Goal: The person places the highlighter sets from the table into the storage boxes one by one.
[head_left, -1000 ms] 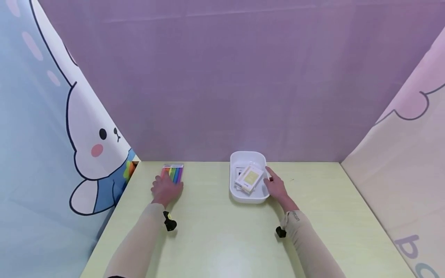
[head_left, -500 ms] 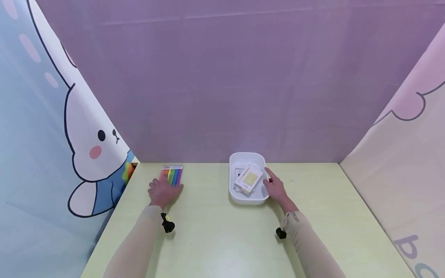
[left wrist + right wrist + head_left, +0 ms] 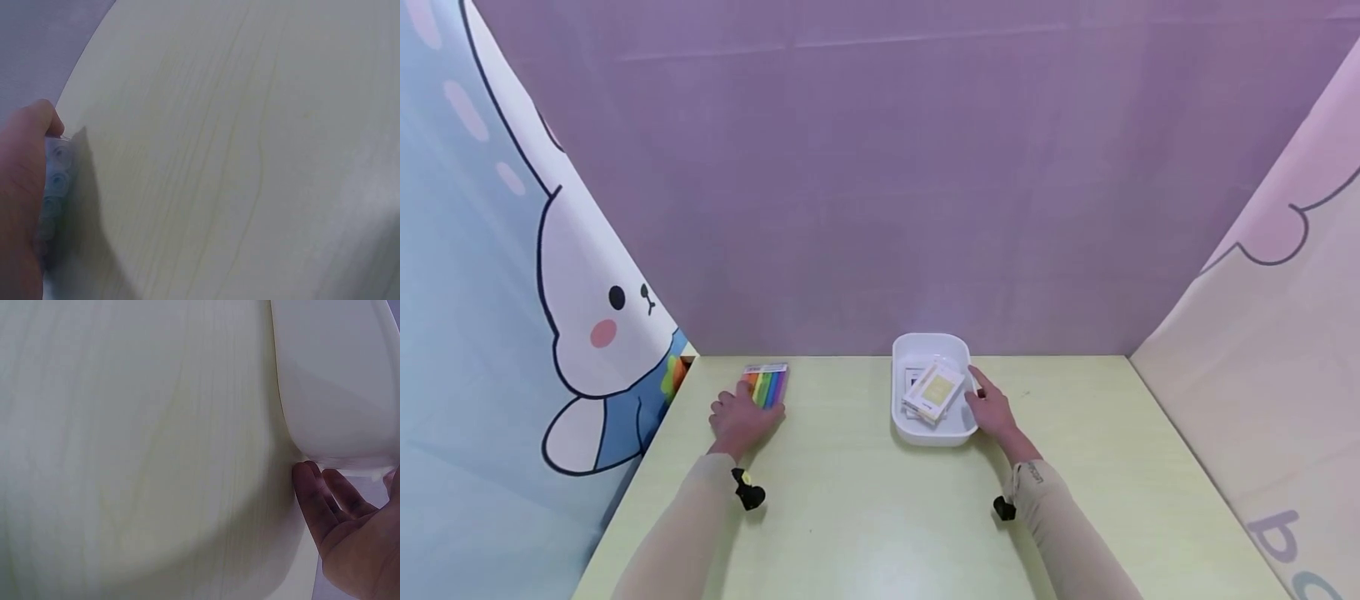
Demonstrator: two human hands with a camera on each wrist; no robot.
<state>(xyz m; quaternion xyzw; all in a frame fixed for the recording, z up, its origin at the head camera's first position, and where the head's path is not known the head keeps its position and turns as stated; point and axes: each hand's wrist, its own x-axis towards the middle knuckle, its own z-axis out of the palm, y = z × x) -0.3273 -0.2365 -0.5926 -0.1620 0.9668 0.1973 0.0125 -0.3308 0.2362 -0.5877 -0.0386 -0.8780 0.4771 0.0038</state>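
Note:
A flat clear pack of rainbow-coloured pens (image 3: 764, 387) lies at the back left of the table. My left hand (image 3: 743, 423) grips its near end from above, thumb on the right and fingers on the left. The left wrist view shows several round pen ends (image 3: 57, 181) beside that hand. To the right, my right hand (image 3: 994, 414) holds the right rim of a white plastic tub (image 3: 913, 427), with fingers along its outer wall. Inside the tub, a small white box with a yellow panel (image 3: 937, 390) lies tilted over another white box (image 3: 913, 375), mostly hidden.
Both things stand on a pale wood-grain table (image 3: 850, 508), near its back edge. Behind it hangs a purple cloth (image 3: 880, 183). A printed rabbit curtain (image 3: 587, 317) borders the left side, a pale curtain (image 3: 1270, 375) the right.
My left hand has shifted a little left over the pen pack, and the pack has moved slightly with it. The right hand stays at the tub's rim. The whole head view has dipped slightly.

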